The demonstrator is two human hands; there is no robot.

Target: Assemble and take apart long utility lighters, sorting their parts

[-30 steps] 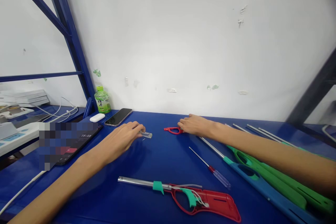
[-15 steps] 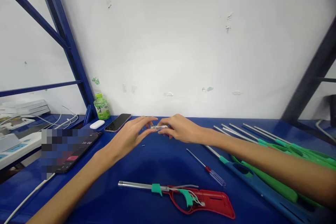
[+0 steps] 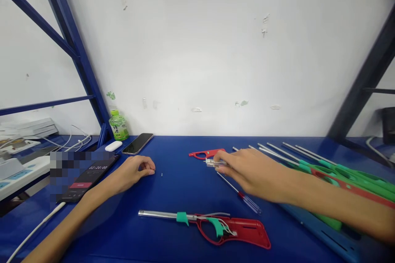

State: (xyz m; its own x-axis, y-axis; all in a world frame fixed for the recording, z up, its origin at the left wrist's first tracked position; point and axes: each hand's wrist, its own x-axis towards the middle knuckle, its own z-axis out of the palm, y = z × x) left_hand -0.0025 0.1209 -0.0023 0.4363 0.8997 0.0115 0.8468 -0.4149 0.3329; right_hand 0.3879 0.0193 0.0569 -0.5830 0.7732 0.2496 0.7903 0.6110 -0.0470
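Between the thumb and fingers of my right hand [image 3: 243, 168] is a clear plastic lighter fuel tank [image 3: 212, 163], its metal-looking end pointing left. Resting low over the table, my left hand [image 3: 137, 169] has its fingers curled and tips together, with nothing visible in them. Just right of those fingertips lies a tiny metal piece [image 3: 161, 174], too small to name surely. An opened red gas lighter half [image 3: 248, 232] lies in front, with a metal tube, teal trigger and white wires. Behind the tank is a red lighter shell half [image 3: 203, 154].
A screwdriver [image 3: 249, 203] with a clear handle lies below my right hand. Several long lighters, among them a blue one [image 3: 321, 230], spread along the right. To the left are two phones [image 3: 138, 143], a white earbud case [image 3: 114, 146], a green bottle [image 3: 119, 125] and a power strip [image 3: 24, 172].
The clear fuel tank went from my left hand to my right, which then drew back rightward. My left hand moved left and down, beside the tiny metal piece. The view shifted slightly.
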